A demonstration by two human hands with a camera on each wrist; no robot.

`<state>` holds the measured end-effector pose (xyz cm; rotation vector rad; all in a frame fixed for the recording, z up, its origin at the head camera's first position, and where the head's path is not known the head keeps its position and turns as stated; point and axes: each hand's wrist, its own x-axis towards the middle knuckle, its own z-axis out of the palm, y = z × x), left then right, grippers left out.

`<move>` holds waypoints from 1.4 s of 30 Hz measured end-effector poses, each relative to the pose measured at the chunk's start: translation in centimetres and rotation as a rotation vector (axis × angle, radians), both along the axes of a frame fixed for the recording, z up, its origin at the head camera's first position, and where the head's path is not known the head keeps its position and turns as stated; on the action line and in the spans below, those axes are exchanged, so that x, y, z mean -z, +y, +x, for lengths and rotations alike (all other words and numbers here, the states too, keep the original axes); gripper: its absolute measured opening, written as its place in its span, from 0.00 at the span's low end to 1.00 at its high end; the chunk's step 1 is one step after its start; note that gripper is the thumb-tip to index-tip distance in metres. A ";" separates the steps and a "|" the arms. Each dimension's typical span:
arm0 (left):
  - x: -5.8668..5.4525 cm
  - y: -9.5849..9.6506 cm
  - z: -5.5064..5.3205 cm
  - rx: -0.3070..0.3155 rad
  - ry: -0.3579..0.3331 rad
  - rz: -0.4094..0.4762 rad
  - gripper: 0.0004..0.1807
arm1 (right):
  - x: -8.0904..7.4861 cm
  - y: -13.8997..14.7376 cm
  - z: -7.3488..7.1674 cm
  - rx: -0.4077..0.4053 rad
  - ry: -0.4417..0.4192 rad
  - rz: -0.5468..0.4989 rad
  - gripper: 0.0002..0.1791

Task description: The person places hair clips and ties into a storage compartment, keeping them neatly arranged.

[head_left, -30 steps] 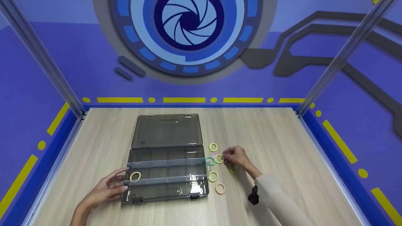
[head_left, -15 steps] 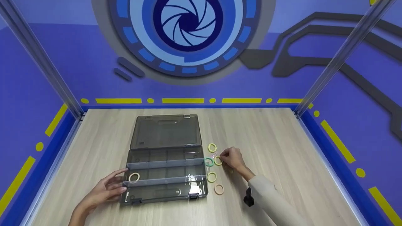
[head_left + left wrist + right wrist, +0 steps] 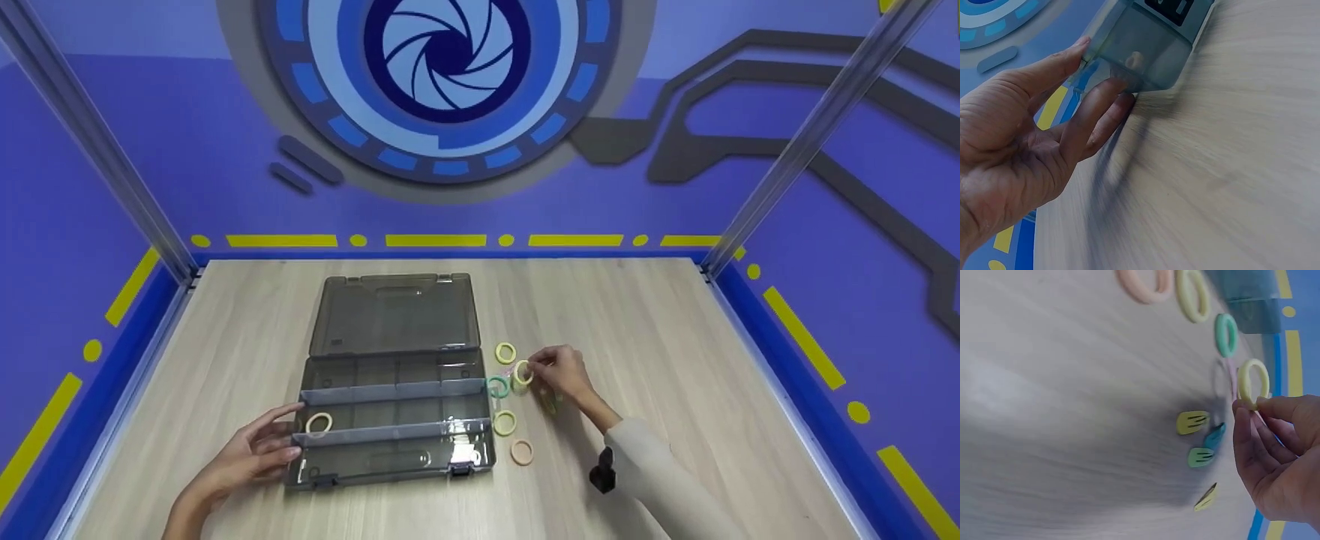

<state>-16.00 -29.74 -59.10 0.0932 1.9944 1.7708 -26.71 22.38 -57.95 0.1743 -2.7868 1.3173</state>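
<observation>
My right hand [image 3: 564,372] pinches a pale yellow hair tie [image 3: 1243,380] between thumb and fingertips, holding it upright just above the table. A green hair tie [image 3: 498,387] and more yellow ones [image 3: 505,423] lie beside it, with a peach hair tie [image 3: 522,452] nearer the front. My left hand [image 3: 244,459] touches the left wall of a smoky clear divided box [image 3: 390,456], thumb and fingers extended along it. One cream hair tie [image 3: 319,424] sits in the box's middle row, at the left end.
The box's lid [image 3: 395,315] lies folded back behind it. In the right wrist view, several snap hair clips, one yellow [image 3: 1192,422] and one green [image 3: 1201,457], lie beneath my right hand. Blue side walls [image 3: 67,300] border the table.
My right hand has raised the yellow hair tie slightly off the table. My left hand stays at the box, and the other hair ties have not moved.
</observation>
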 end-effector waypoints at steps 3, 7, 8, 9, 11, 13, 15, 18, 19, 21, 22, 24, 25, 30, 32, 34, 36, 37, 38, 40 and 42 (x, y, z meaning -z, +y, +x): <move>-0.1 -0.1 0.1 0.001 -0.009 -0.006 0.42 | -0.7 0.1 -0.2 -0.013 -0.025 -0.058 0.03; -0.2 -0.1 0.1 0.008 -0.022 -0.018 0.42 | -1.7 0.1 -0.3 -0.042 -0.081 -0.136 0.04; -0.2 -0.1 0.0 0.009 -0.022 -0.021 0.42 | -2.0 0.1 -0.3 -0.048 -0.091 -0.144 0.04; -0.2 0.0 0.0 0.009 -0.024 -0.022 0.42 | -2.2 0.2 -0.3 -0.052 -0.098 -0.148 0.05; -0.2 0.1 -0.1 0.011 -0.025 -0.023 0.42 | -2.6 0.1 -0.1 -0.053 -0.120 -0.159 0.05; -0.2 0.2 -0.1 0.010 -0.022 -0.020 0.42 | -3.0 -0.2 0.1 -0.052 -0.134 -0.160 0.05; -0.1 0.2 -0.1 0.007 -0.021 -0.018 0.42 | -3.3 -0.7 0.3 -0.054 -0.160 -0.183 0.06; 0.0 0.0 0.2 -0.001 -0.025 -0.022 0.41 | -3.5 -1.6 0.6 -0.084 -0.204 -0.237 0.07; 0.0 0.0 0.3 -0.004 -0.026 -0.024 0.41 | -3.6 -2.0 0.7 -0.100 -0.216 -0.256 0.07; 0.0 -0.1 0.4 -0.009 -0.027 -0.027 0.40 | -3.7 -2.6 0.8 -0.131 -0.230 -0.289 0.08; 0.0 -0.1 0.4 -0.011 -0.027 -0.027 0.40 | -3.7 -3.0 0.9 -0.142 -0.236 -0.304 0.08; 0.0 0.0 0.3 -0.013 -0.025 -0.026 0.40 | -3.9 -3.5 1.1 -0.160 -0.245 -0.323 0.09; 0.0 0.1 0.2 -0.013 -0.024 -0.024 0.40 | -4.0 -3.8 1.1 -0.167 -0.249 -0.332 0.09; 0.0 0.2 -0.1 -0.006 -0.017 -0.015 0.40 | -4.4 -5.3 1.5 -0.202 -0.264 -0.353 0.10; 0.1 0.1 -0.1 -0.001 -0.015 -0.012 0.40 | -4.4 -6.0 1.7 -0.218 -0.260 -0.351 0.10; 0.2 0.0 -0.2 0.001 -0.015 -0.015 0.40 | -4.2 -6.8 1.8 -0.231 -0.251 -0.341 0.09; 0.2 0.0 -0.2 0.000 -0.016 -0.015 0.40 | -4.0 -7.8 2.0 -0.251 -0.244 -0.343 0.09; 0.3 0.0 -0.2 -0.002 -0.017 -0.013 0.40 | -3.8 -8.3 2.2 -0.262 -0.243 -0.348 0.09; 0.3 0.0 -0.2 -0.005 -0.020 -0.014 0.40 | -3.7 -8.8 2.3 -0.270 -0.243 -0.351 0.09; 0.3 0.0 -0.1 -0.008 -0.023 -0.011 0.41 | -3.6 -9.7 2.6 -0.285 -0.248 -0.362 0.09; 0.3 0.1 -0.2 -0.020 -0.031 -0.013 0.41 | -3.5 -10.6 2.8 -0.297 -0.262 -0.380 0.08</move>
